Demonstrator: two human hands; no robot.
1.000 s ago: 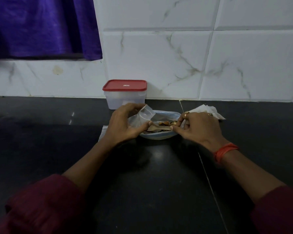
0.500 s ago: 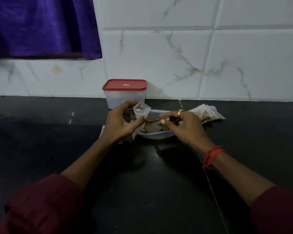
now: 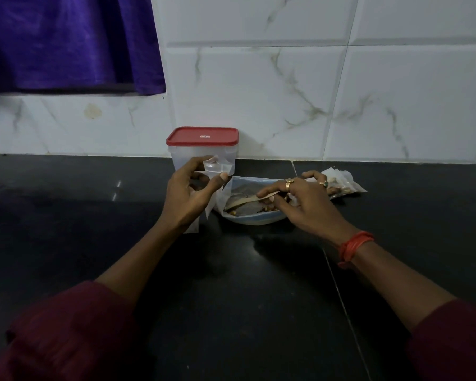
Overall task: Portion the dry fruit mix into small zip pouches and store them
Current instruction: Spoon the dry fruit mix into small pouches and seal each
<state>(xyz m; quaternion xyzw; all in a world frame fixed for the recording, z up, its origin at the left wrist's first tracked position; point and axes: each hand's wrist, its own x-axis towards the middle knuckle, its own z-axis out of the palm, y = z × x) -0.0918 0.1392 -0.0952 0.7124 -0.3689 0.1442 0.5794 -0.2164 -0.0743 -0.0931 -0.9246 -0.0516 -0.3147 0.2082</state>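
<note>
Black polished stone forms the counter point(image 3: 66, 215). Its rear edge meets a wall of white marble-pattern tiles point(image 3: 259, 92). One seam point(image 3: 338, 284) runs across the stone from the wall toward the near right. Open counter lies to the left of the left hand, between the two forearms, and to the right of the filled pouches.

Item count and position:
- One translucent container point(image 3: 204, 149) with a red lid, closed, stands against the wall.
- One pale blue bowl point(image 3: 253, 219) sits just in front and to the right of the container. It holds the dry fruit mix point(image 3: 270, 208).
- One pale spoon point(image 3: 242, 201) lies across the bowl, above the mix.
- One clear zip pouch point(image 3: 217, 167) is held in front of the container and beside the bowl's left rim. Clear plastic hangs below the hand, and whether this is a single pouch cannot be told.
- A small pile of filled pouches point(image 3: 344, 182) lies on the counter behind the right hand. The number in it cannot be told.

Hand state:
- The left hand point(image 3: 187, 193) pinches the top of the zip pouch between thumb and curled fingers.
- The right hand point(image 3: 305, 204) has its fingers curled around the spoon handle, over the bowl. It carries two rings point(image 3: 288, 185) and one orange wrist band point(image 3: 355, 247).

A purple curtain point(image 3: 66, 42) hangs at the upper left.
</note>
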